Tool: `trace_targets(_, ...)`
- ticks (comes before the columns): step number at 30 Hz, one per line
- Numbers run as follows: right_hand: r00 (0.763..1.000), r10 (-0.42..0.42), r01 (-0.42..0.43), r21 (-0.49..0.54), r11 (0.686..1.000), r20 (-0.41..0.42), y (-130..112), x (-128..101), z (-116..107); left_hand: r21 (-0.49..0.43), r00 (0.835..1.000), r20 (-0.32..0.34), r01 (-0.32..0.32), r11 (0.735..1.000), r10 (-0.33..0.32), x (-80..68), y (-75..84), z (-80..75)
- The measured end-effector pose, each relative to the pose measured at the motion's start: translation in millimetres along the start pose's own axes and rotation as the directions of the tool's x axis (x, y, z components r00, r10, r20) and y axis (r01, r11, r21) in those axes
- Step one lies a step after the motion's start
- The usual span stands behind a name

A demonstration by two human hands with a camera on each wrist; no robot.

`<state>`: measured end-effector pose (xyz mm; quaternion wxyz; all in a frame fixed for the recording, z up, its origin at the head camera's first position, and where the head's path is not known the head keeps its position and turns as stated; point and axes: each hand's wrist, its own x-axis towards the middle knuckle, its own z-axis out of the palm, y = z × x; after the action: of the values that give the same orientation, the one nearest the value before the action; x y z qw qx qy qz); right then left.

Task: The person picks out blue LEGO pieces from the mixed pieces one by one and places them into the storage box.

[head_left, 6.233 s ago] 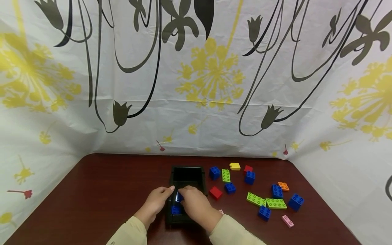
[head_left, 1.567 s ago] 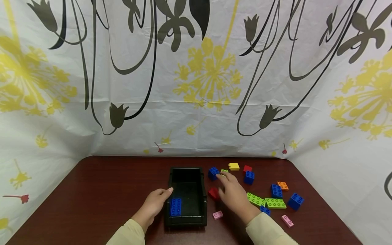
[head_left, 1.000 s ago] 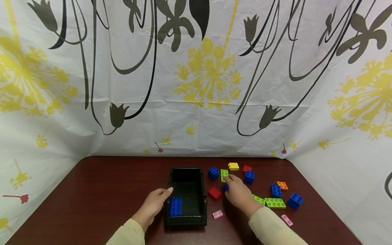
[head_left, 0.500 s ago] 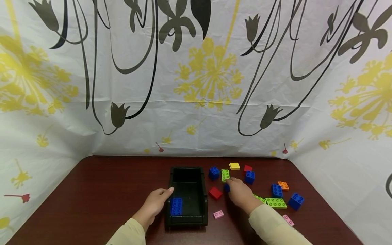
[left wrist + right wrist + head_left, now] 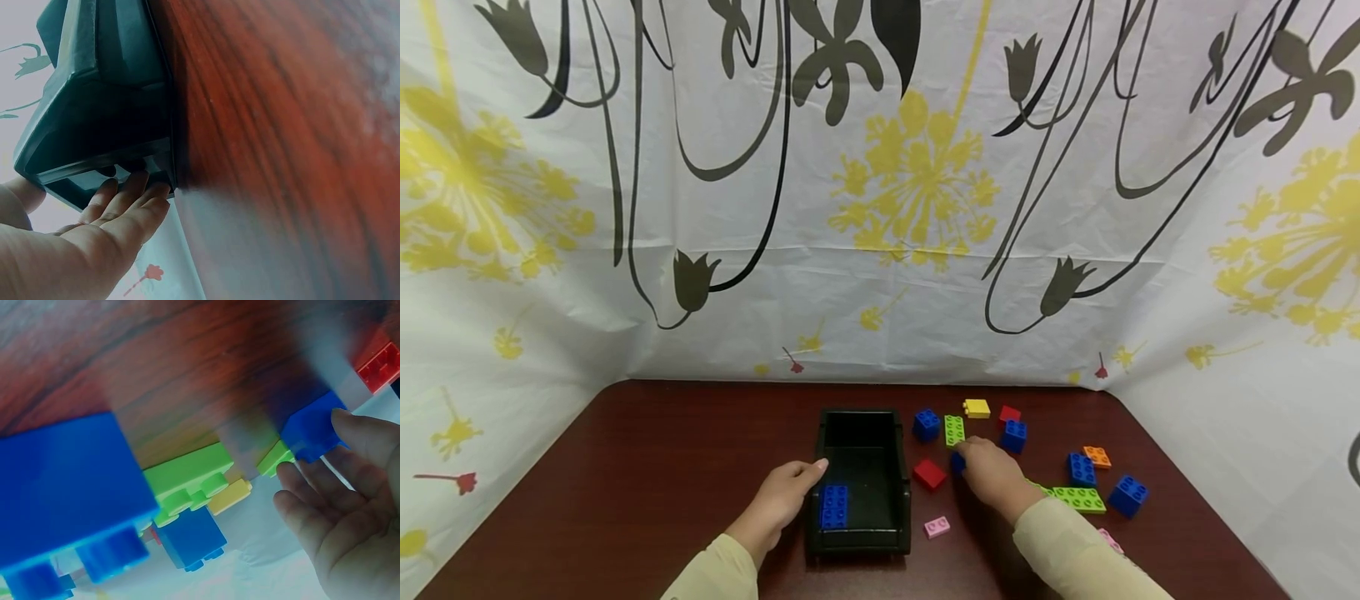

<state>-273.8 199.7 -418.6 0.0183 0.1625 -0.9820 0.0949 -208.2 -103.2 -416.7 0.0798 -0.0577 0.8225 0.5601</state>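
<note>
presumably for steadiness, the black bin (image 5: 859,541) is gripped by left fingers (image 5: 144,215); a blue toy brick (image 5: 309,425) is pinched by right fingers (image 5: 337,484).

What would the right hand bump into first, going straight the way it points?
Beyond the blue brick that the right hand pinches, probably the near end of the green brick just ahead, though depth is hard to judge.
</note>
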Motion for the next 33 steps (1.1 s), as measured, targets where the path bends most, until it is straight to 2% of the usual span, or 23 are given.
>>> trace_targets(11, 1.0, 0.006, -0.007, 0.01, 1.0, 0.023, 3.1, 2.7, -1.8, -0.003, 1.0, 0.009, 0.004, 1.0, -0.004, 0.1, 1.5, -0.8)
trace_targets(33, 0.999, 0.007, -0.005, 0.042, 0.999, -0.041, -0.6, -2.8, -3.7, -0.007, 1.0, 0.01, 0.022, 1.0, -0.022, 0.9, -0.7, 0.0)
